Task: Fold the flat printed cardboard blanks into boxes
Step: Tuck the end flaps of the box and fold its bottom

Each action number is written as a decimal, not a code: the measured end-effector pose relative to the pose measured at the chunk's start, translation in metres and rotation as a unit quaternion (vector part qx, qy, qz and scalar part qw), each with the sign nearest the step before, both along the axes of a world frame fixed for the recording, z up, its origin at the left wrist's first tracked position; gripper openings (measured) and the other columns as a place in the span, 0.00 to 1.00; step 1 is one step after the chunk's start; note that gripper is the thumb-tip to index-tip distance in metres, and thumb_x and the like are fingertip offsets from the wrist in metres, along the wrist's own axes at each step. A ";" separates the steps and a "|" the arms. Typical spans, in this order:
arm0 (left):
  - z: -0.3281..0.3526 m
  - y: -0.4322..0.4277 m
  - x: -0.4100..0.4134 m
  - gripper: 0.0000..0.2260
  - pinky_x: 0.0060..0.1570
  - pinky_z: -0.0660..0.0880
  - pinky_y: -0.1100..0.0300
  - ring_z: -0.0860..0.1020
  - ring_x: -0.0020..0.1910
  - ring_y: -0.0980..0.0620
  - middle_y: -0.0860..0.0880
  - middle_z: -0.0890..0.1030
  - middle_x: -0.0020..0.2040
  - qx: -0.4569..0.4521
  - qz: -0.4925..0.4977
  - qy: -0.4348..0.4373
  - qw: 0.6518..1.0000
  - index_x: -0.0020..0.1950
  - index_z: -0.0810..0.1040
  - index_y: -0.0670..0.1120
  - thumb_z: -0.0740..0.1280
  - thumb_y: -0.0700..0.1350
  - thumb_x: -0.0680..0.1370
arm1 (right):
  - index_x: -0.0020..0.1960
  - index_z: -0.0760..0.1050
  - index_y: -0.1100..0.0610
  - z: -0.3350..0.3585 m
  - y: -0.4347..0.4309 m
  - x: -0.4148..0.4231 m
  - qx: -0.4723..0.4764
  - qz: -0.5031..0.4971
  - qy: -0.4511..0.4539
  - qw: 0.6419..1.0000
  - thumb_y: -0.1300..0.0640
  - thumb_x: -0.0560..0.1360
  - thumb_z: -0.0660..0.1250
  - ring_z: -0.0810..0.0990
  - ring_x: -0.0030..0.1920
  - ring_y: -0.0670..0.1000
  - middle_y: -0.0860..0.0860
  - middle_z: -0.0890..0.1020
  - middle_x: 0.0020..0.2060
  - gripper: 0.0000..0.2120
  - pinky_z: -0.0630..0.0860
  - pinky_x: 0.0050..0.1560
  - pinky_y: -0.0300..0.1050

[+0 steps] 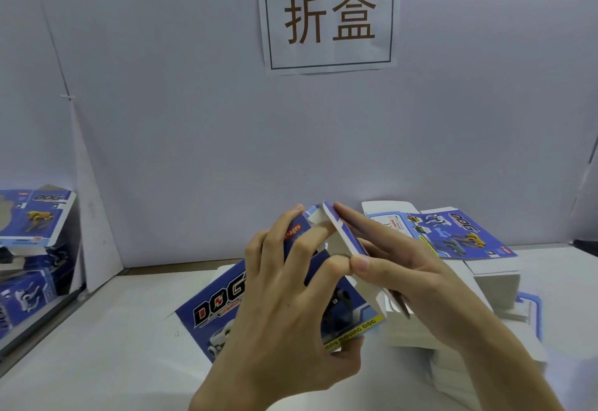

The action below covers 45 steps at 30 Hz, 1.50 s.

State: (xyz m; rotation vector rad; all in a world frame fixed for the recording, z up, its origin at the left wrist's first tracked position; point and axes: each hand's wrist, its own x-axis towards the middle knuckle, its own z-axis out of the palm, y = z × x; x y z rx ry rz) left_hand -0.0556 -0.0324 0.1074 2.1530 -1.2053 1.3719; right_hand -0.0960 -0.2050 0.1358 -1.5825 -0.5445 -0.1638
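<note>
A blue printed "DOG" cardboard box (pixel 213 310), partly folded up, is held above the white table in the middle of the head view. My left hand (pixel 284 300) grips its front face, fingers spread over the print and thumb under the lower edge. My right hand (pixel 398 268) lies with straight fingers along the raised end flap (pixel 343 235), thumb pressing its inner white side. The box's right half is hidden behind both hands.
A stack of flat blue-and-white blanks (pixel 453 235) lies at the right, reaching down to the near right edge. Finished boxes (pixel 32 219) are piled at the far left beside a metal rail. A white wall with a paper sign (pixel 330 15) stands close behind.
</note>
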 end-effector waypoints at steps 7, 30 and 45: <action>0.002 -0.002 -0.001 0.30 0.65 0.59 0.46 0.61 0.72 0.41 0.48 0.65 0.68 0.000 -0.020 0.012 1.000 0.56 0.68 0.52 0.73 0.60 0.59 | 0.58 0.78 0.36 -0.002 0.001 0.002 -0.020 -0.101 -0.050 0.993 0.50 0.73 0.64 0.83 0.52 0.45 0.45 0.84 0.52 0.16 0.78 0.49 0.38; 0.001 0.002 -0.002 0.33 0.51 0.78 0.44 0.64 0.67 0.45 0.48 0.53 0.74 -0.039 -0.047 0.071 0.996 0.58 0.66 0.54 0.76 0.59 0.58 | 0.62 0.76 0.42 -0.008 0.022 0.011 -0.040 -0.155 -0.089 0.983 0.54 0.79 0.64 0.82 0.55 0.44 0.41 0.84 0.52 0.13 0.79 0.53 0.41; 0.001 0.005 0.005 0.38 0.65 0.67 0.43 0.64 0.72 0.43 0.48 0.65 0.71 -0.103 -0.060 0.065 0.991 0.68 0.62 0.53 0.70 0.61 0.62 | 0.62 0.77 0.38 -0.012 0.021 0.008 -0.101 -0.105 -0.109 0.983 0.43 0.76 0.62 0.71 0.64 0.36 0.37 0.72 0.62 0.15 0.73 0.51 0.26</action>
